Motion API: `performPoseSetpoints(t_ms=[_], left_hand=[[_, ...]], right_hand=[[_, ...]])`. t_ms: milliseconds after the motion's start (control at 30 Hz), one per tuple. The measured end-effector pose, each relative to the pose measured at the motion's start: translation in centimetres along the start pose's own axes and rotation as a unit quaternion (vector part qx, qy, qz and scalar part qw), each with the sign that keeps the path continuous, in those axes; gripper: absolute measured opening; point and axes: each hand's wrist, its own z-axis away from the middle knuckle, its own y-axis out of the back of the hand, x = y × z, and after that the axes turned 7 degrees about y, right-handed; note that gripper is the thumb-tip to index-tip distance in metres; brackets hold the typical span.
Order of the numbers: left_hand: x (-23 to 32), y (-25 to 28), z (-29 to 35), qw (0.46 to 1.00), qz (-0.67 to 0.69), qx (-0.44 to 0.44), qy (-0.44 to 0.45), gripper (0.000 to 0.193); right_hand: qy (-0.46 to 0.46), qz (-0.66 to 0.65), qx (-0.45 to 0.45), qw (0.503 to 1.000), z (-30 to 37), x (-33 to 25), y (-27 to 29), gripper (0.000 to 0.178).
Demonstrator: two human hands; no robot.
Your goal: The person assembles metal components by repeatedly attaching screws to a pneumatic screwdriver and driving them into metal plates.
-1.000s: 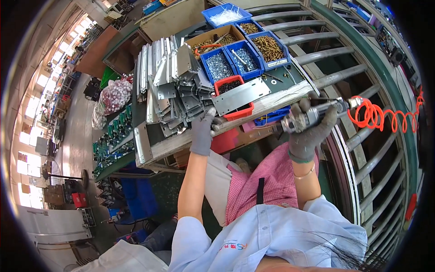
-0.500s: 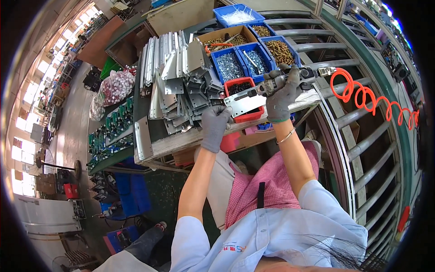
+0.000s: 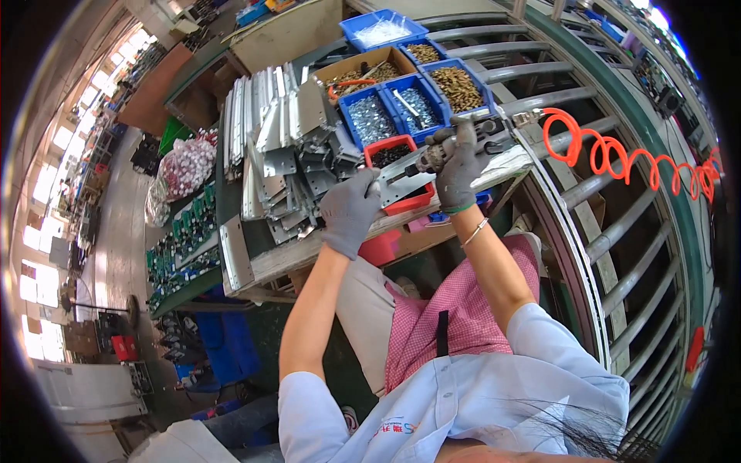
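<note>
My left hand [image 3: 350,214], gloved in grey, pinches the left end of a flat silver metal plate [image 3: 395,190] with holes in it. My right hand [image 3: 458,174], in a matching glove, is wrapped around an air screwdriver [image 3: 434,159]. The tool lies nearly level, its thin bit pointing left over the plate; whether the tip touches a screw I cannot tell. An orange coiled air hose [image 3: 575,144] runs from its back end to the right. Just behind the plate, a red bin [image 3: 421,202] holds small black parts.
Stacked bent metal brackets [image 3: 270,139] crowd the table left of the bins. Blue bins [image 3: 444,123] of silver and brass-coloured fasteners stand behind my hands, beside a cardboard box [image 3: 397,58]. A roller conveyor [image 3: 610,239] runs along the right. Green circuit boards [image 3: 181,239] lie at the left.
My left hand has shifted left and covers more of the plate's end. The screwdriver has moved slightly left with it, its bit now lower over the plate. The whole view has shifted a little.
</note>
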Motion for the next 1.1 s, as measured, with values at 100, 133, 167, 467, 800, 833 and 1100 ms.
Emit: performPoseSetpoints(t_ms=[100,133,167,467,800,833,1100], left_hand=[[0.5,0.4,-1.1,0.988,-0.113,-0.1,-0.033,0.033],[0.5,0.7,-1.2,0.986,-0.119,-0.11,-0.047,0.034],[0.3,0.5,-1.2,0.983,-0.122,-0.124,-0.065,0.035],[1.6,2.0,-3.6,0.866,-0.368,-0.212,-0.264,0.014],[-0.1,2.2,-5.3,0.78,-0.388,-0.242,-0.427,0.017],[-0.6,2.3,-5.2,0.78,-0.39,-0.243,-0.425,0.017],[-1.4,2.3,-5.8,0.797,-0.333,-0.178,-0.472,0.006]], right_hand=[[-0.079,-0.031,-0.065,0.994,0.5,-2.2,0.1,0.044],[-0.085,-0.014,-0.05,0.995,0.5,-1.8,0.2,0.044],[-0.131,0.011,-0.01,0.991,0.3,-0.6,0.6,0.042],[-0.044,-0.073,0.046,0.995,0.1,-1.4,0.7,0.015],[-0.075,-0.068,0.045,0.994,0.4,-1.6,0.6,0.015],[-0.077,-0.069,0.044,0.994,0.4,-1.5,0.5,0.015],[-0.021,0.02,0.051,0.998,-1.0,1.8,1.5,0.023]])
